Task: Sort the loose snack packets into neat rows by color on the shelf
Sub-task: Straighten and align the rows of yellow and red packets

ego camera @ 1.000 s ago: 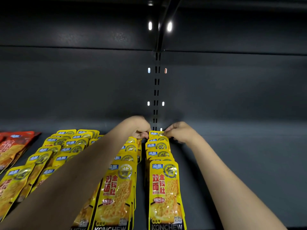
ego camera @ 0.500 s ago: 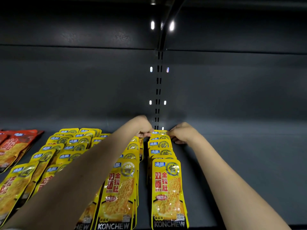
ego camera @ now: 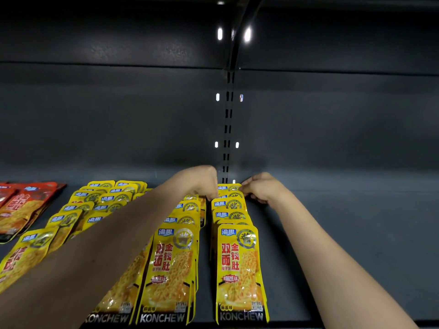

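Reaching deep to the back of the dark shelf [ego camera: 356,233], both arms stretch fwd over the yellow snack packets. L hand [ego camera: 202,182] sits at the rear of the rightmost yellow row [ego camera: 234,222], fingers curled down onto the left edge of the rearmost yellow packet [ego camera: 229,187]; looks like a pinch on that edge, though fingertips are partly hidden by the hand itself. R hand [ego camera: 259,188] is on the opposite side of the same packet, fingers curled and gripping its right edge. So the packet is held between both hands, at the very back of the row, close to the shelf's rear wall and just below the slotted upright [ego camera: 228,129].

Rightmost row runs front to back, packets overlapping like shingles, front packet [ego camera: 240,269] lying flat w/ "KONCHEW" at the bottom edge. Just left of it, a second yellow row [ego camera: 173,264], narrow gap between the two. Further left, partly under the L forearm, more yellow packets [ego camera: 104,200] in looser overlapping rows, some tilted. Far left edge: red packets [ego camera: 21,205] stacked together, apart from the yellow ones.

Right part of the shelf, beside the R arm, is bare dark surface. Small bright spots show on the back wall either side of the upright.
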Demonstrator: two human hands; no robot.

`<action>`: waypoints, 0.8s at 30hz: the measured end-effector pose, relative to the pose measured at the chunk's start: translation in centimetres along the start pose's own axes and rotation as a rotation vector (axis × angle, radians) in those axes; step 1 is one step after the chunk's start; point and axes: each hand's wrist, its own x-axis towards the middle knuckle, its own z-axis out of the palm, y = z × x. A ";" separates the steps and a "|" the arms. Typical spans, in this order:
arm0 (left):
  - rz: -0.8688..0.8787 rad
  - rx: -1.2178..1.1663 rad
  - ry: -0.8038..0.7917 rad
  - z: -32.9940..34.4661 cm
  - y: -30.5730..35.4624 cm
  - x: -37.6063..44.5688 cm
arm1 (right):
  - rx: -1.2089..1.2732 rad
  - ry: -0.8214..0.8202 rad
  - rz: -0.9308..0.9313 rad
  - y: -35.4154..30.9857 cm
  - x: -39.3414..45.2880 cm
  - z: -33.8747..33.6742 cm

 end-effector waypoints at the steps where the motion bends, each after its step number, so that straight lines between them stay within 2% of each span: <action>1: 0.002 -0.040 -0.024 -0.1 0.0 0.0 | 0.011 0.005 -0.002 0.0 0.0 0.0; 7: -0.062 -0.264 -0.150 -1.0 -0.6 -0.3 | 0.002 -0.009 -0.011 -0.2 -0.2 -0.3; 24: -0.135 -0.263 -0.062 -0.7 -0.1 0.5 | -0.116 0.018 -0.069 0.1 0.3 -0.3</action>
